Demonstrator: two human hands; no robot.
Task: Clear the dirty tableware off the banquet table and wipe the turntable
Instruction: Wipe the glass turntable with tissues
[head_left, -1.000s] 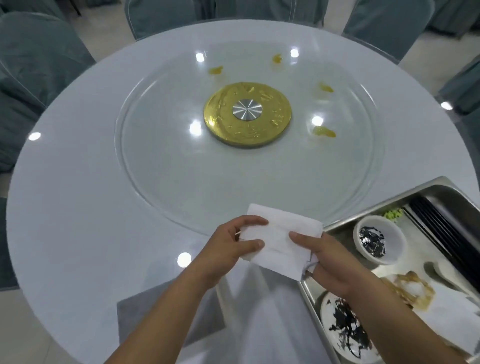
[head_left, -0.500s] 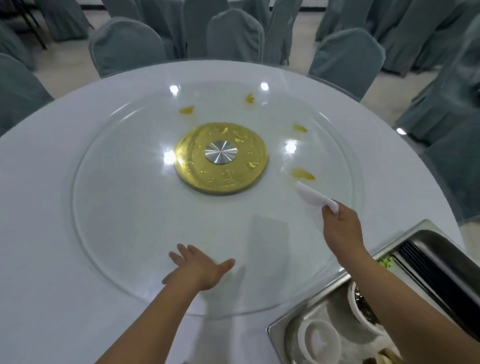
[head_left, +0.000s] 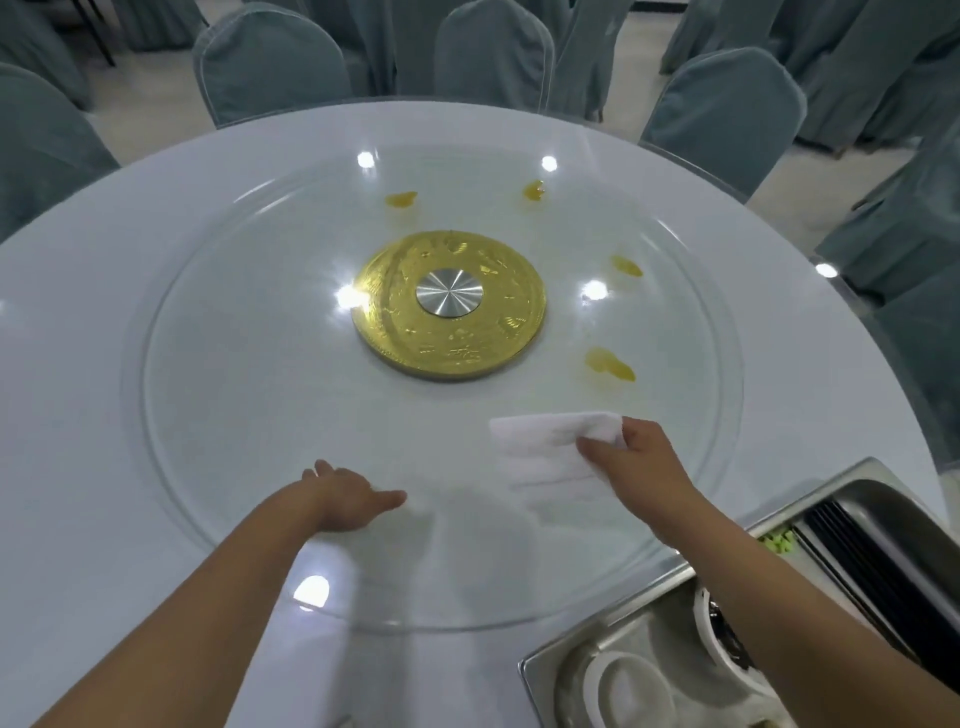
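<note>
While the glass turntable (head_left: 249, 395) fills the middle of the frame, its rim runs close to the round white table (head_left: 78, 545) edge only at the far side, leaving a broad bare band of tabletop at left and lower left. At lower right a steel tray (head_left: 639, 631) sits just beside the turntable rim, holding white bowls (head_left: 626, 686) and dark chopsticks (head_left: 872, 551). Grey-covered chairs (head_left: 270, 67) ring the top of the frame. Four yellow stains lie on the glass: one upper centre-left (head_left: 401, 199), one upper centre-right (head_left: 534, 190), two right of the gold hub (head_left: 449, 304), the nearest (head_left: 609, 364) just above the cloth. The right hand (head_left: 639, 462) reaches in from lower right, fingers pinching a white cloth (head_left: 540, 452) laid flat on the glass. The left hand (head_left: 345, 496) rests palm down with fingers spread on the near glass, holding nothing
</note>
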